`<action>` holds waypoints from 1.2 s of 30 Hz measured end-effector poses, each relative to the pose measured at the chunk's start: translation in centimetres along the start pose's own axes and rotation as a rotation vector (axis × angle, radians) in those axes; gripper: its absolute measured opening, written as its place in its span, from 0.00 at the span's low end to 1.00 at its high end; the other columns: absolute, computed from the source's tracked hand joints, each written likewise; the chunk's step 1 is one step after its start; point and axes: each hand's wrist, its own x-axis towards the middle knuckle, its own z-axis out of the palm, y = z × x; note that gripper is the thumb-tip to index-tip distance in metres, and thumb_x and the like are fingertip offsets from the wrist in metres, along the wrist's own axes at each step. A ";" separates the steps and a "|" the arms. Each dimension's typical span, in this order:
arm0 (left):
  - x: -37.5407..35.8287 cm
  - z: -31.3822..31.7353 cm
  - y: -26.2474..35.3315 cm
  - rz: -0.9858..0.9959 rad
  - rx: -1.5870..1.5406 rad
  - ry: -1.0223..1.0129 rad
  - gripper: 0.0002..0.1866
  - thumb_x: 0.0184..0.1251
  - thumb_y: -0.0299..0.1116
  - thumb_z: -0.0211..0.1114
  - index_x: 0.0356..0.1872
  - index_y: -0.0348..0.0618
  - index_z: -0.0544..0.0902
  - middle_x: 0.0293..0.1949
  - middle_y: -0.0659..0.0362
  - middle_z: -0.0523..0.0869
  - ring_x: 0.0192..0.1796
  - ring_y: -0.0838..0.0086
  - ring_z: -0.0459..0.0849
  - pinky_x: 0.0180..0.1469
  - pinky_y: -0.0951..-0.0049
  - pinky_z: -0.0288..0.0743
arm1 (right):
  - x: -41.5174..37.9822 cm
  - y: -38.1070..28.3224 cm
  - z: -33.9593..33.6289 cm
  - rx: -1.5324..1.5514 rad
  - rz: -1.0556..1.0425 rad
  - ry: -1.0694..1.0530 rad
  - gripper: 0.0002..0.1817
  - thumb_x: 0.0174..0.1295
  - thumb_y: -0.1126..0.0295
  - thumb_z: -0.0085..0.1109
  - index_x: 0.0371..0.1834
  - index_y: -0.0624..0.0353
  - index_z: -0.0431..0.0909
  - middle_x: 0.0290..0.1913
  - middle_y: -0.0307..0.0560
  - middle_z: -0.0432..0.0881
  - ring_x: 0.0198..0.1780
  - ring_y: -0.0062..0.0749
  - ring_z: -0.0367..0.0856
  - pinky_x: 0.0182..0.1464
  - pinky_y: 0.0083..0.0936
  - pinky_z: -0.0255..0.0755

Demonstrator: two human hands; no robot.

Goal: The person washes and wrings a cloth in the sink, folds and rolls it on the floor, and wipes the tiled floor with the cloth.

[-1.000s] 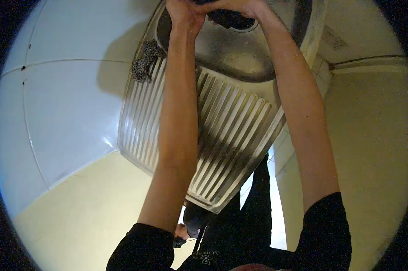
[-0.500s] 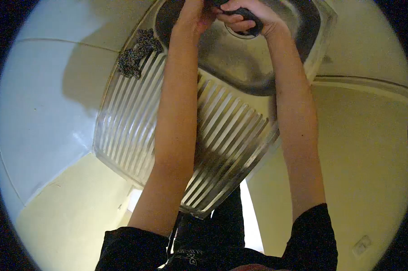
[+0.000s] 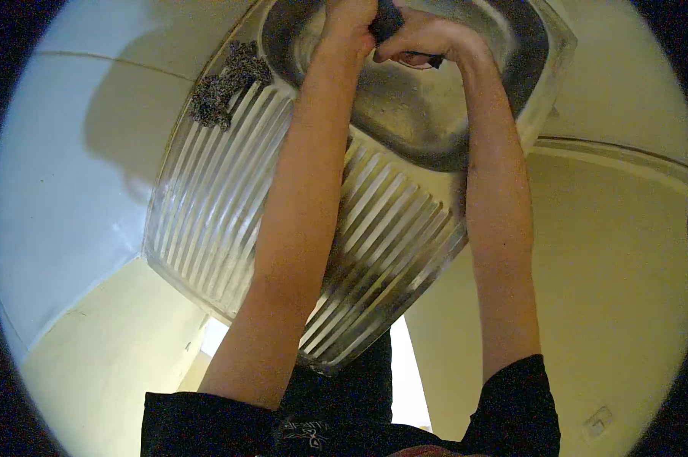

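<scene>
At top centre, the left hand (image 3: pixel 351 14) and right hand (image 3: pixel 429 33) seem closed around a dark cloth (image 3: pixel 386 21); it is held over the sink (image 3: pixel 528 68), perhaps to catch drips.

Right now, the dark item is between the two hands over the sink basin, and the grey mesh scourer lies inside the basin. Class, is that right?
Not quite: the grey mesh scourer lies outside the basin, beside it at the ridged drainboard, as the head view shows. The dark item is between the left hand and right hand.
</scene>
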 end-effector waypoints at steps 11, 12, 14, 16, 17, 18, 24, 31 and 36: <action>-0.7 -2.0 3.0 0.187 -0.291 0.329 0.18 0.82 0.38 0.57 0.25 0.52 0.68 0.24 0.66 0.68 0.24 0.77 0.62 0.29 0.72 0.63 | 4.4 -2.0 4.0 -0.497 -0.025 0.432 0.21 0.59 0.61 0.71 0.45 0.71 0.86 0.42 0.66 0.89 0.44 0.53 0.89 0.48 0.43 0.82; -0.4 -2.3 2.7 0.208 -0.278 0.340 0.18 0.82 0.36 0.55 0.26 0.52 0.67 0.23 0.66 0.67 0.24 0.76 0.61 0.29 0.73 0.62 | 4.3 -2.1 4.2 -0.470 -0.035 0.451 0.21 0.60 0.60 0.71 0.45 0.71 0.86 0.43 0.66 0.89 0.44 0.54 0.89 0.48 0.44 0.82; -2.0 -1.3 3.5 0.253 -0.249 0.361 0.17 0.82 0.34 0.51 0.26 0.50 0.65 0.23 0.66 0.65 0.23 0.76 0.59 0.27 0.73 0.59 | 3.6 -2.6 4.5 -0.418 -0.055 0.491 0.22 0.60 0.59 0.70 0.45 0.71 0.86 0.44 0.67 0.89 0.46 0.55 0.89 0.49 0.45 0.82; -1.8 -1.2 3.4 0.271 -0.241 0.364 0.15 0.82 0.32 0.47 0.27 0.50 0.64 0.23 0.66 0.63 0.24 0.75 0.58 0.27 0.73 0.58 | 3.2 -2.4 4.7 -0.436 -0.089 0.519 0.24 0.59 0.57 0.70 0.46 0.71 0.85 0.46 0.68 0.88 0.47 0.56 0.89 0.50 0.46 0.82; -1.9 -1.1 3.3 0.276 -0.236 0.367 0.15 0.81 0.32 0.45 0.28 0.49 0.63 0.23 0.66 0.62 0.24 0.75 0.58 0.27 0.73 0.57 | 3.0 -2.1 4.8 -0.444 -0.103 0.531 0.25 0.59 0.56 0.70 0.46 0.71 0.85 0.46 0.69 0.88 0.48 0.56 0.89 0.51 0.47 0.82; -2.0 -0.9 3.2 0.248 -0.271 0.365 0.14 0.81 0.31 0.44 0.28 0.50 0.62 0.23 0.66 0.62 0.24 0.75 0.58 0.28 0.73 0.57 | 3.1 -1.5 4.8 -0.432 -0.152 0.568 0.26 0.59 0.55 0.70 0.46 0.72 0.85 0.47 0.69 0.88 0.48 0.56 0.89 0.51 0.48 0.82; -1.5 -1.4 2.7 0.219 -0.379 0.362 0.13 0.81 0.32 0.43 0.30 0.49 0.65 0.23 0.66 0.63 0.23 0.75 0.59 0.27 0.71 0.59 | 4.3 -0.9 4.8 -0.401 -0.132 0.572 0.29 0.58 0.53 0.70 0.48 0.73 0.83 0.48 0.71 0.87 0.51 0.56 0.88 0.54 0.48 0.81; -3.2 1.8 3.6 0.203 -0.041 0.205 0.15 0.82 0.38 0.50 0.33 0.43 0.76 0.25 0.62 0.75 0.24 0.73 0.70 0.31 0.67 0.69 | 4.6 1.3 4.1 0.337 -0.251 0.205 0.17 0.67 0.61 0.65 0.43 0.67 0.85 0.39 0.51 0.85 0.43 0.40 0.83 0.47 0.38 0.78; 1.0 -0.7 1.1 0.140 -0.066 -0.200 0.12 0.77 0.34 0.55 0.44 0.37 0.84 0.36 0.56 0.83 0.39 0.69 0.79 0.50 0.66 0.75 | 4.3 5.5 -0.7 0.601 -0.063 -0.290 0.12 0.73 0.64 0.60 0.30 0.54 0.76 0.20 0.31 0.72 0.18 0.18 0.65 0.20 0.23 0.61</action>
